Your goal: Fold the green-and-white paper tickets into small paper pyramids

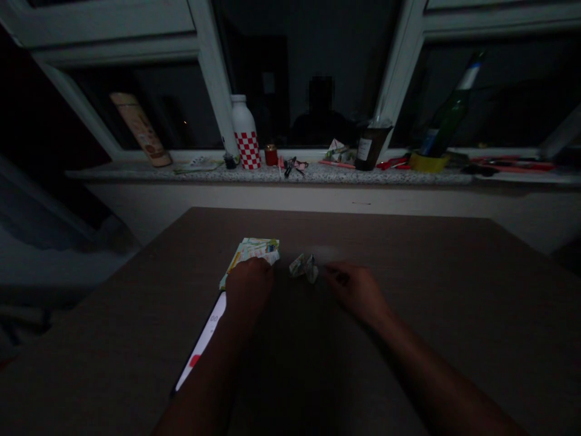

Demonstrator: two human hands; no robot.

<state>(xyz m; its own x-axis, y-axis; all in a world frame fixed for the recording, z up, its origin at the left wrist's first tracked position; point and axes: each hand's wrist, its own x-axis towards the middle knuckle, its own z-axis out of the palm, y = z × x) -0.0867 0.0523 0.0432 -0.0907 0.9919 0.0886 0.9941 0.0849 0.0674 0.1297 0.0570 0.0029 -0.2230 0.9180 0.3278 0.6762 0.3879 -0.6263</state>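
Note:
A small folded paper piece point(304, 268) with two raised, wing-like points stands on the brown table, between my two hands. On its left, my left hand point(250, 283) is closed, knuckles up, over the near edge of a stack of printed paper sheets point(254, 245). Its fingertips are hidden, so I cannot see whether it grips anything. My right hand point(358, 290) is closed with thumb and fingers bent together, just right of the folded paper and apart from it. Whatever lies in that pinch, if anything, is too dark to make out.
A lit phone point(204, 345) lies partly under my left forearm. On the granite sill point(195, 175) stand a tan flask point(143, 130), a red-checked white bottle point(246, 133), a small red jar point(271, 155), a dark cup point(371, 145) and a green bottle point(449, 118) in a yellow ring.

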